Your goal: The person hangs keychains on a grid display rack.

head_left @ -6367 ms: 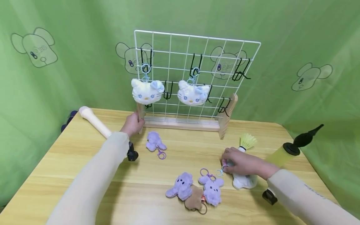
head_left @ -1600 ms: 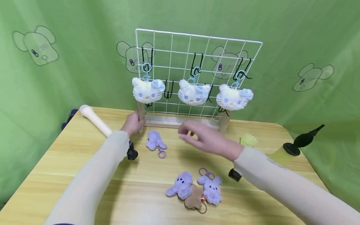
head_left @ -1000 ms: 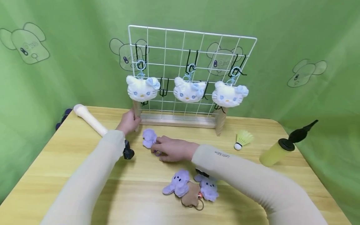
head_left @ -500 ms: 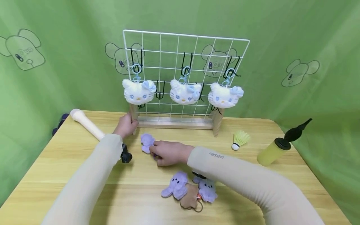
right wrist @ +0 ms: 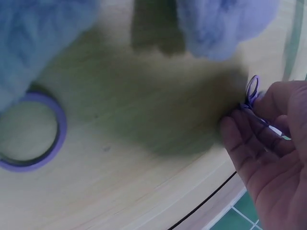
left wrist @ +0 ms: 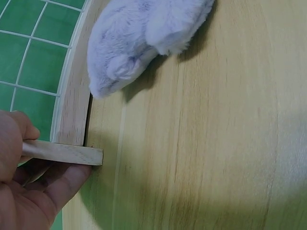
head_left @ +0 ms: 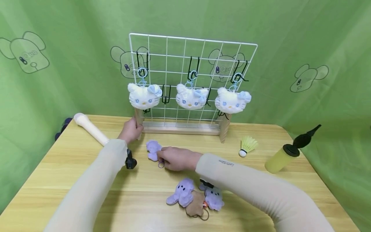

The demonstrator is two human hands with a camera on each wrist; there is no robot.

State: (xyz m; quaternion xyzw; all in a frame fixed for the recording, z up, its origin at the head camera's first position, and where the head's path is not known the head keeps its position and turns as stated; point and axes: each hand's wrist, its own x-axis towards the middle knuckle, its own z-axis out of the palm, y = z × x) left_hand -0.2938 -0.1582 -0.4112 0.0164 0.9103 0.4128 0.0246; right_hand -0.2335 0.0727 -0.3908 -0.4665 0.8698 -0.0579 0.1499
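Observation:
My left hand (head_left: 131,130) grips the left wooden leg (left wrist: 72,153) of a white wire grid rack (head_left: 185,58). In the left wrist view, my fingers and thumb lie on either side of that leg. My right hand (head_left: 177,158) is low over the table by a purple plush keychain (head_left: 153,150), and its fingers and thumb pinch the keychain's purple clasp (right wrist: 251,96). One purple ring (head_left: 161,165) shows beside the fingertips. Three white cat-head plush keychains (head_left: 145,96) with pale blue bows hang in a row from black hooks on the rack.
Two purple plush keychains (head_left: 185,192) and a brown one (head_left: 195,203) lie at the table's front middle; my right sleeve overlaps one. To the right are a yellow shuttlecock (head_left: 248,145) and a yellow pump bottle (head_left: 279,159). A pale rod (head_left: 90,128) lies behind my left forearm.
The third white cat plush, earlier under my right hand, now hangs on the right hook. My right hand has moved left to the purple keychain by the rack. My left hand keeps its hold.

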